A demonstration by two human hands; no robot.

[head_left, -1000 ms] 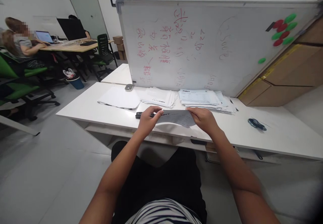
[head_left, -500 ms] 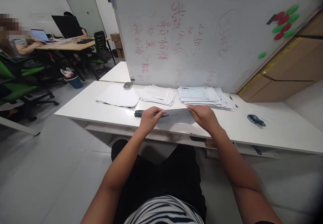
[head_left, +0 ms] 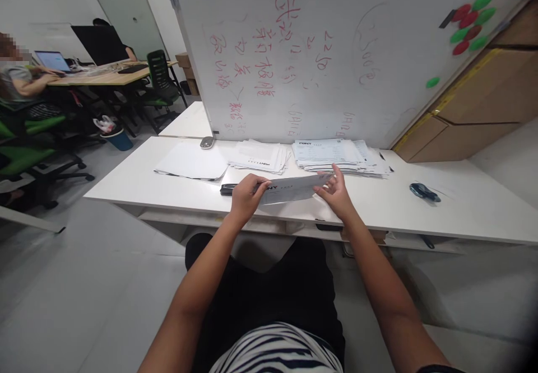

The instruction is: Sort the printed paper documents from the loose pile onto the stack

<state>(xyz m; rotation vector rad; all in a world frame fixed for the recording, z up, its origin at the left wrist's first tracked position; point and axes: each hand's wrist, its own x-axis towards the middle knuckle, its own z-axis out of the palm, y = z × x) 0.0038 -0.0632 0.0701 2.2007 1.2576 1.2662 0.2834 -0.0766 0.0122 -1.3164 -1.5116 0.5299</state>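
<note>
A folded printed sheet of paper point(head_left: 292, 188) lies just above the white table point(head_left: 168, 185), near its front edge. My left hand point(head_left: 246, 196) pinches the sheet's left end. My right hand point(head_left: 336, 194) is at the sheet's right end with its fingers spread and loosened, touching the edge. Right behind my left hand lies a black stapler point(head_left: 229, 189). Further back sit three piles: loose white sheets point(head_left: 191, 161), a folded stack point(head_left: 258, 156) and a stack of printed forms point(head_left: 336, 153).
A whiteboard point(head_left: 319, 54) with red writing and magnets stands along the table's back edge. A dark blue object point(head_left: 424, 192) lies at the right, a small grey mouse point(head_left: 206, 142) at the back left. People sit at a desk point(head_left: 105, 76) far left among green chairs.
The sheet has been flattened and lowered toward the table. My right hand has opened from its pinch to spread fingers. The camera has tilted down a little.
</note>
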